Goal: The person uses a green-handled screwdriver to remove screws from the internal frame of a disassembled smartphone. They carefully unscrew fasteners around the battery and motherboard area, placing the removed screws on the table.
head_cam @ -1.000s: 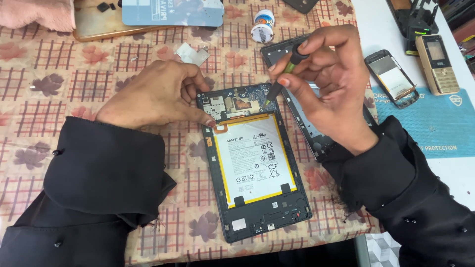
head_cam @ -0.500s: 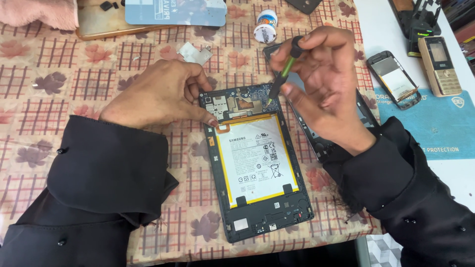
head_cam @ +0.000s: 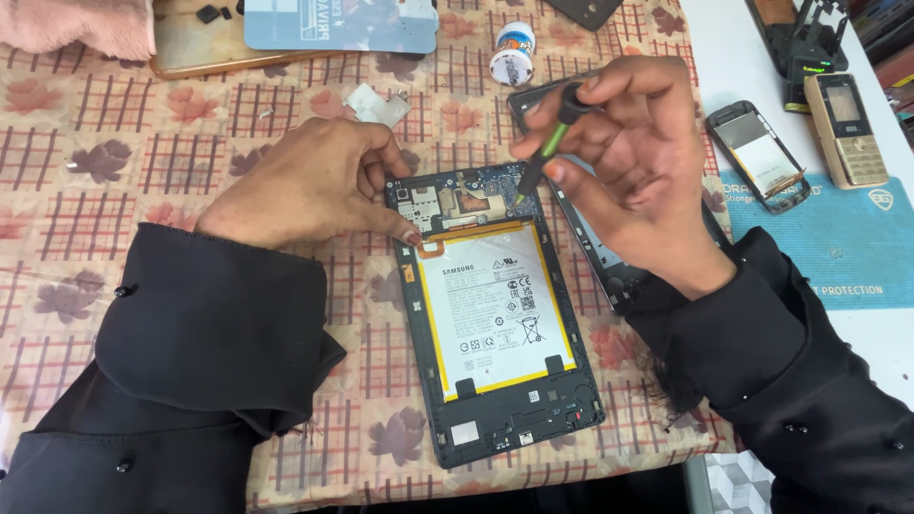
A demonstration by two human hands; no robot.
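A cloth [head_cam: 114, 190] printed with brown leaves and red checks covers the work surface, and a pink towel [head_cam: 76, 24] lies bunched at its far left corner. Next to that, at the far edge, a flat blue-and-white card [head_cam: 343, 24] rests on a tan tray [head_cam: 190, 62], with a small piece of silver foil [head_cam: 376, 103] just below. The left hand [head_cam: 305, 186], in a black sleeve, lies palm down with its fingers pressed together on the upper left corner of the opened tablet [head_cam: 495, 324], which lies back-up at the middle of the cloth, white battery and circuit board exposed. A small round tub [head_cam: 511, 54] stands beyond it. The right hand [head_cam: 628, 167] pinches a green-and-black screwdriver [head_cam: 547, 148] between thumb and fingers, the tip touching the board at the tablet's upper right corner. Further right, on a white table with a blue mat [head_cam: 838, 257], lie a bare phone frame [head_cam: 762, 157] and a gold keypad phone [head_cam: 847, 128].
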